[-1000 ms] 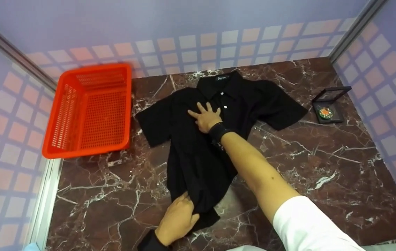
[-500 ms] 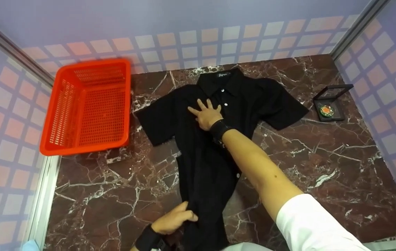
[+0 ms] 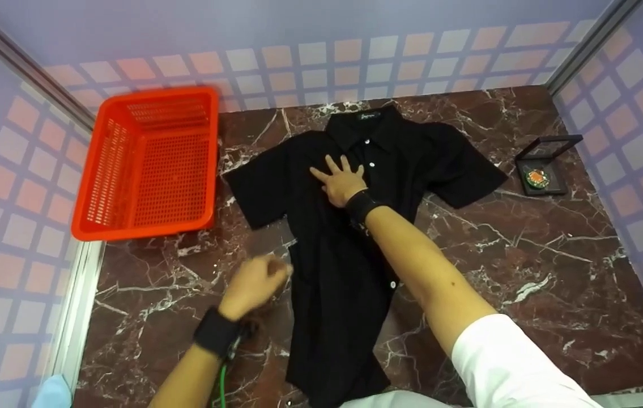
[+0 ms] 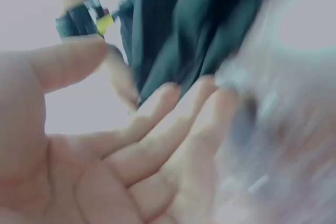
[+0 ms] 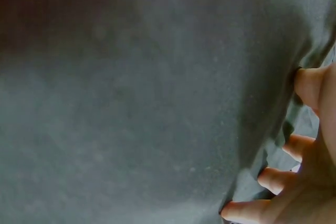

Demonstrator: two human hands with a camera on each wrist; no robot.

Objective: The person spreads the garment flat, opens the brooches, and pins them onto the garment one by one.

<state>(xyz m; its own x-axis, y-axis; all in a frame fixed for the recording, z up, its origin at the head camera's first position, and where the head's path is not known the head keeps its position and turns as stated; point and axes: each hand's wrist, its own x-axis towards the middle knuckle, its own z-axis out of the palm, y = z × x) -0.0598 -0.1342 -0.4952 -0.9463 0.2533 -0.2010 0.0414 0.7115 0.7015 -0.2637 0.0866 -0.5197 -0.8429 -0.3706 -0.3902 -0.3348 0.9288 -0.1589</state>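
Note:
A black short-sleeved shirt (image 3: 344, 272) with white buttons lies face up, its collar towards the back wall and its lower part narrowed by folds. My right hand (image 3: 344, 184) presses on its chest with spread fingers; in the right wrist view the fingertips (image 5: 244, 211) push into the cloth. Off the shirt's left side is my left hand (image 3: 256, 283), blurred, holding nothing. The left wrist view shows its fingers (image 4: 157, 145) loosely extended and the thumb apart, with the dark cloth beyond.
An orange-red plastic basket (image 3: 212, 170) stands at the back left. On the right, an open black case (image 3: 553, 184) holds a round green and orange medal (image 3: 537, 178). Patterned walls enclose the marble-look surface (image 3: 502, 272) at the back and sides. A light blue object (image 3: 54, 392) shows at the lower left.
My left hand has let go of the shirt's lower edge and moved up and left. The hem now lies closer to me, straighter than before. My right hand stays on the chest.

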